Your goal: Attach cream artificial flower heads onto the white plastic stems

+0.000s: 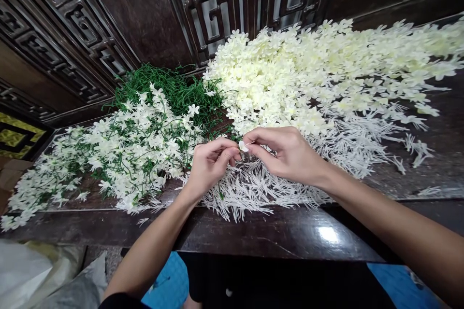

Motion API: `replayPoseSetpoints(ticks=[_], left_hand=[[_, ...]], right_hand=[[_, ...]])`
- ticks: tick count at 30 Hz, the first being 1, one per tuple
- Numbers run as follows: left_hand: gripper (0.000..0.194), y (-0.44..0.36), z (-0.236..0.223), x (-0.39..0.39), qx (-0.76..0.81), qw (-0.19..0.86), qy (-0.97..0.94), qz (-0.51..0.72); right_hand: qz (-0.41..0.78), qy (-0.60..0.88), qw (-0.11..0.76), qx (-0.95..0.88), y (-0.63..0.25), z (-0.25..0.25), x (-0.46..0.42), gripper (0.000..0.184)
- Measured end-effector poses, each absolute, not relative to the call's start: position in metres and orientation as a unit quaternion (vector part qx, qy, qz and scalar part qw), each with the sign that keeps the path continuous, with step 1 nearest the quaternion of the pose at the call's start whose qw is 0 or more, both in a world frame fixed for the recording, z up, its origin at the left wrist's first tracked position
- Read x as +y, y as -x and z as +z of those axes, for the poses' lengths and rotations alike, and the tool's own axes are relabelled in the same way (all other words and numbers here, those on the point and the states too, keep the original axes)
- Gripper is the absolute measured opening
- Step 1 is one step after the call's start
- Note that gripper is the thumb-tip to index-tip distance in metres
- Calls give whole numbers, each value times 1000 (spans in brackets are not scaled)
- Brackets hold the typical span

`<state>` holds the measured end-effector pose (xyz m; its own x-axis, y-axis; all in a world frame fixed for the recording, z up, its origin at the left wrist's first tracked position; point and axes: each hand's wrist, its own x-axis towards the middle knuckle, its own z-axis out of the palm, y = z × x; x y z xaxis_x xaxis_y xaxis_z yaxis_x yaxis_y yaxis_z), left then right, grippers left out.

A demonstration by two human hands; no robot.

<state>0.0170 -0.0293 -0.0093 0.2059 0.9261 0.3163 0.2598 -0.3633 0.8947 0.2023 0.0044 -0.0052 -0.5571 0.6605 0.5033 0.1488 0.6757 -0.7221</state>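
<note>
Both hands meet over the middle of the dark wooden bench. My left hand [213,160] is closed in a pinch on a green stem, mostly hidden by the fingers. A small white artificial flower [243,146] sits between the fingertips of the two hands. My right hand [282,150] pinches at that flower from the right. Below the hands lies a heap of thin white plastic sprigs [261,190]. Just behind them are a tangle of green plastic stems [170,87] and a large pile of cream flower heads [282,82].
White flowers on green stems [141,140] are heaped at the left. The dark wooden bench [261,236] has a carved back panel [213,5] behind the piles. Pale sacks [47,270] lie at the lower left, near a blue surface [168,282] below the front edge.
</note>
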Motion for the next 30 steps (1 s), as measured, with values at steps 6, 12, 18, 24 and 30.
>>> replayPoseSetpoints(ticks=[6,12,18,24,30], left_hand=[[10,-16,-14,-28,412,279,-729,471],[11,-16,-12,-27,437,290,-728,441],[13,-18,-8,-29,451,279,-731,430],[10,-18,-12,-29,443,209,-759,429],[13,-16,-15,-28,409,150,-797,418]], right_hand=[[363,264,389,-805,-200,-5,1,15],[511,294,334,-736,-208,1,8,12],[490,289,331,-753,-210,5,8,9],[461,289,338,-768,-205,-3,6,9],[509,302,324,-738,-203,-3,2,9]])
